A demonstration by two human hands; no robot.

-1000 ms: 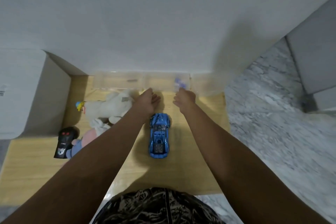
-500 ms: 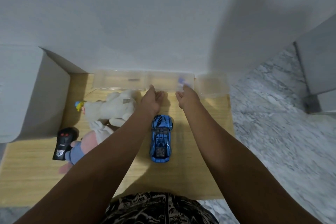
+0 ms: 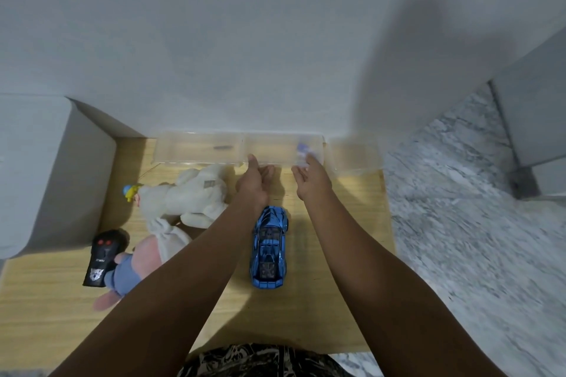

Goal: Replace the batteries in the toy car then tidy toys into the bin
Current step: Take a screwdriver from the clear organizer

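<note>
A shiny blue toy car (image 3: 269,248) lies on the wooden table (image 3: 337,254) between my forearms, nose pointing away from me. A clear plastic bin (image 3: 196,148) stands against the wall at the table's far edge. My left hand (image 3: 254,184) reaches to the bin's front wall near its middle, thumb up on the rim, fingers apart. My right hand (image 3: 312,180) reaches toward the bin's right part, fingers loosely open, next to a small bluish-white thing (image 3: 303,150) inside it. Whether either hand grips the bin wall is unclear.
A white plush toy (image 3: 190,196) lies left of my left hand, with a pink and blue plush (image 3: 134,266) nearer me. A black remote control (image 3: 102,257) lies at the left. A white block (image 3: 39,168) borders the table's left. Grey marble floor (image 3: 474,239) lies to the right.
Both hands have moved forward from above the car to the bin's front wall, and their fingers have opened from loose fists. The toys have not moved.
</note>
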